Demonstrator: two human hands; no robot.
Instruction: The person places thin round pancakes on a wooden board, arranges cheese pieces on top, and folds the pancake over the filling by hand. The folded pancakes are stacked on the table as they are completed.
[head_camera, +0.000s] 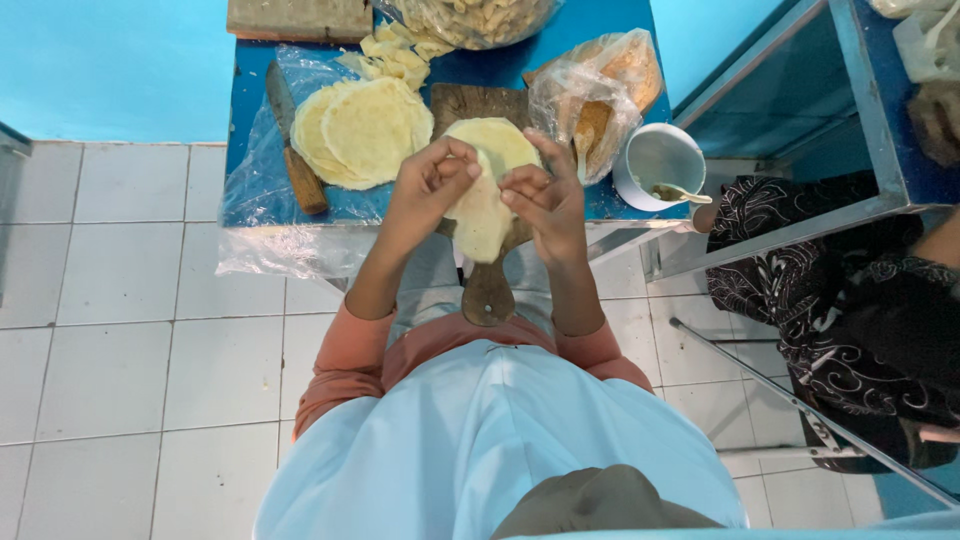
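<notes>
Hands up over the near end of the board, both pinching one pale dough round (484, 190): left hand (428, 192) curled on its left rim, fingers bunched and closed on the edge, right hand (545, 198) nipping the right rim between thumb and fingertips, neither open. Round held just above the wooden paddle board (487, 292), lower half drooping and folding toward the handle, so soft and limp, light too, probably quick to stretch or tear if gripped hard. Best taken by the rim with flat finger pads, two-sided as now, never by the thin middle; looks slightly floury rather than slippery, though hard to be sure from up here. Just beyond on the blue table (440, 205), left of the board, stack of similar flat rounds (360, 130) on clear plastic sheeting, knife with wooden handle (295, 145) beside it. Right of the board, white bowl (660, 165) with a spoon (683, 193) inside, and a crumpled plastic bag (600, 85) with brownish contents. Farther back, cut dough strips (395, 52) and a bag of pale pieces (470, 18) at the far edge. Off to the right, another person's dark patterned sleeve (790, 230), well apart
</notes>
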